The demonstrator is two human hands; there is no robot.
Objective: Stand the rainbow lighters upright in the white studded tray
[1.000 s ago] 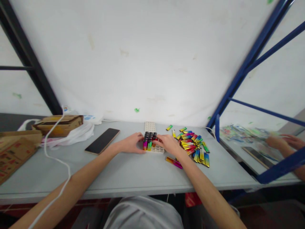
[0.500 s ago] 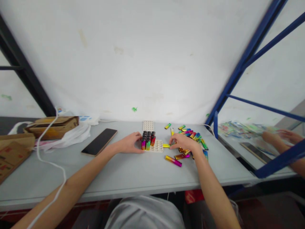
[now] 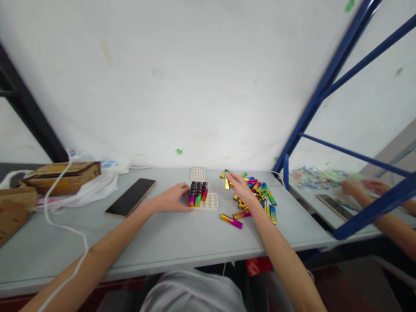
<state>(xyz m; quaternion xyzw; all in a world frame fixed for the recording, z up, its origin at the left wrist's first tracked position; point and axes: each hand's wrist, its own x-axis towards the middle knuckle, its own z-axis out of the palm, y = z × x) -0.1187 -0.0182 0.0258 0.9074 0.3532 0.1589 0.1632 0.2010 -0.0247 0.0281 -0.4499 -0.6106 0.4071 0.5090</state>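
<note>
My left hand (image 3: 173, 198) rests at the left side of a white tray (image 3: 212, 203) with rows of round holes, thumb at its front corner and fingers curled behind, steadying it. Several lighters (image 3: 198, 195) with dark tops stand upright in the tray's left part; purple, green and red bodies show in front. Right of the tray and above the table, my right hand (image 3: 238, 185) pinches a green-and-yellow lighter (image 3: 226, 180), held upright. Beneath and beside that hand lies a loose pile of shiny multicoloured lighters (image 3: 260, 190). One yellow-and-purple lighter (image 3: 231, 221) lies nearer the front edge.
Behind the tray lies a second white holed tray (image 3: 197, 173). A phone (image 3: 131, 197) lies left of my left hand. Cardboard boxes (image 3: 61, 175) and a white cable (image 3: 66, 225) are farther left. Blue metal framing (image 3: 312, 112) rises at right, with another person's hands (image 3: 354, 188) beyond.
My right hand has lifted slightly from the table and now holds the green-and-yellow lighter upright. My left hand stays at the tray. The whole view has shifted a little.
</note>
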